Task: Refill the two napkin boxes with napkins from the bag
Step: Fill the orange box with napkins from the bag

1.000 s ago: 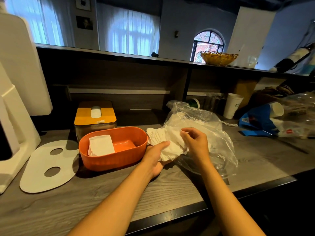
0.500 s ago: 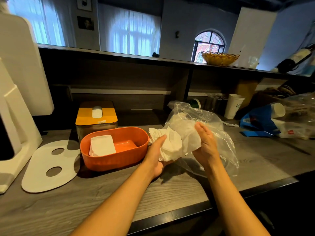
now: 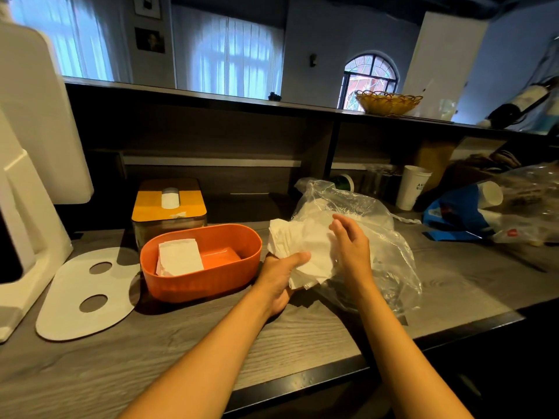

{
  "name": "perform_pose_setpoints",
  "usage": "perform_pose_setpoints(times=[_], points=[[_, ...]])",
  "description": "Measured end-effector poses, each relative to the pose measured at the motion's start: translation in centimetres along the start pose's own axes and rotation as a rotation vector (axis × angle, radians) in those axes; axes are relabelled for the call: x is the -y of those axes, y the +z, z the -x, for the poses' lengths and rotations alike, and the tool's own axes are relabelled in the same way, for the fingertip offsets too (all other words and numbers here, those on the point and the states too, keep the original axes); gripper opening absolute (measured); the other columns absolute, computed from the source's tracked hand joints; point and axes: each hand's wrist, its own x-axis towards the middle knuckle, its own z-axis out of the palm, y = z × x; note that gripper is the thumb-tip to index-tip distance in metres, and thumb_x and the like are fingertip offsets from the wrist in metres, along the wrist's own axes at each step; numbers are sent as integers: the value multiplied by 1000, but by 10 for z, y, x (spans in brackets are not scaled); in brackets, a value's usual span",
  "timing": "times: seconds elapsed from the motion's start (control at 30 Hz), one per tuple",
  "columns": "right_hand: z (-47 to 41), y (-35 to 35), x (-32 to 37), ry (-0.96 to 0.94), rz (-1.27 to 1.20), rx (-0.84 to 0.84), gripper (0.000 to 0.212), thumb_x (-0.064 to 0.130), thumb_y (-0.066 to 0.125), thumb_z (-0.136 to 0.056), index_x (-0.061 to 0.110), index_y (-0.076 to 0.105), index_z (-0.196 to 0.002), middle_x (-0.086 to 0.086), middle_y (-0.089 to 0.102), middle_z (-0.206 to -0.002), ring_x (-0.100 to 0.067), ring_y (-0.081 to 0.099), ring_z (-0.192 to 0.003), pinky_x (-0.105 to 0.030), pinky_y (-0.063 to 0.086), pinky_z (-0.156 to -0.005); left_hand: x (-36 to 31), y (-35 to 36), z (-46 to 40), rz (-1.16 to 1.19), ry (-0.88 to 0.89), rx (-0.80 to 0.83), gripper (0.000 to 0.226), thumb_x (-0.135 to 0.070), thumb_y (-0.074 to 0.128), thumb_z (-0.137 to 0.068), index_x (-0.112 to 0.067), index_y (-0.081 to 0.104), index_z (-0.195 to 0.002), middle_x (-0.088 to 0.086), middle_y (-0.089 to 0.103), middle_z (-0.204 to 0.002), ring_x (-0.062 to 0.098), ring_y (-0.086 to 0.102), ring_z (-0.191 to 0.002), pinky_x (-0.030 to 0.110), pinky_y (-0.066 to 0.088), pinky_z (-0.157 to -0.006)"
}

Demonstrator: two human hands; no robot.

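Note:
An open orange oval napkin box (image 3: 211, 279) sits on the grey wooden counter with a small stack of white napkins (image 3: 179, 260) at its left end. Behind it stands a second box with a yellow lid (image 3: 169, 206), lid on. Right of the orange box lies a clear plastic bag (image 3: 378, 237). My left hand (image 3: 281, 273) grips a thick bundle of white napkins (image 3: 302, 246) at the bag's mouth, thumb on top. My right hand (image 3: 351, 243) rests flat against the bundle's right side, fingers apart, partly inside the bag.
A white oval lid with two holes (image 3: 87, 294) lies left of the orange box, beside a large white appliance (image 3: 27, 207). A paper cup (image 3: 413, 189) and a blue bag (image 3: 453, 216) with clutter stand at the back right. The counter's dark front edge (image 3: 332, 373) runs below my arms.
My right hand let go of its pinch on the napkins and now lies flat against the bundle's right side. My left hand keeps hold of the bundle, about where it was.

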Motion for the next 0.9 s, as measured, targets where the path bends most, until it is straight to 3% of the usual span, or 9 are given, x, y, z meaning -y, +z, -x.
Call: perform_pose_setpoints(times=[0.13,0.2,0.33,0.43,0.57,0.63,0.77,0.83,0.9], points=[[1,-1,0,175,-118,168,35,37,52,-98,9,64,-115,-10,69,-109,-23,66,-97,-30,54,-78,-4,0,1,96,72,-4,33,5,62,-89,-23,65,-106,10,72,-114,30,67,-109,49,50,-99],[4,1,0,202,-143,244,28,31,55,-97,5,67,-104,-10,72,-97,-26,69,-88,-30,55,-70,-4,0,1,89,86,-3,33,5,62,-89,-22,65,-108,10,72,-113,30,67,-108,49,50,-99],[1,-1,-5,121,-69,126,19,18,62,-94,0,69,-93,-9,66,-79,-24,60,-72,-32,43,-57,-3,0,0,72,3,9,29,-12,63,-93,-19,64,-121,11,72,-115,30,68,-108,50,51,-99],[1,-2,-3,79,-110,48,16,16,61,-94,3,68,-88,-5,65,-76,-23,59,-72,-28,46,-55,-4,0,-2,96,-62,4,24,-21,57,-98,-20,64,-121,10,72,-115,30,68,-108,50,51,-98],[-5,-11,0,147,-398,-90,12,20,57,-97,13,67,-95,-5,70,-91,-27,65,-87,-42,55,-73,-4,-1,-3,123,-105,-19,19,-21,54,-100,-20,65,-115,10,73,-111,29,69,-104,47,55,-89],[-8,-15,2,176,-497,-60,15,22,55,-98,14,66,-104,-5,69,-97,-22,66,-85,-37,58,-71,-5,-3,-3,106,-123,-17,23,-30,54,-99,-22,65,-118,9,74,-108,29,68,-106,46,54,-91],[1,-1,2,45,-33,64,20,20,53,-99,4,63,-93,-5,61,-80,-16,56,-68,-29,47,-56,-7,-6,-3,99,-152,54,38,-47,51,-96,-24,62,-124,9,72,-115,30,67,-110,48,52,-94],[6,6,-2,12,109,175,24,21,50,-101,6,60,-85,-3,57,-72,-15,52,-62,-30,42,-56,-7,-5,-2,74,-150,82,36,-42,53,-97,-22,61,-126,10,72,-117,29,67,-110,48,52,-94],[8,7,-3,70,108,235,24,25,47,-102,9,62,-92,-7,66,-82,-23,63,-71,-39,49,-63,-4,-4,-3,17,-121,70,32,-27,61,-95,-21,61,-126,9,72,-117,29,67,-110,50,52,-97]])
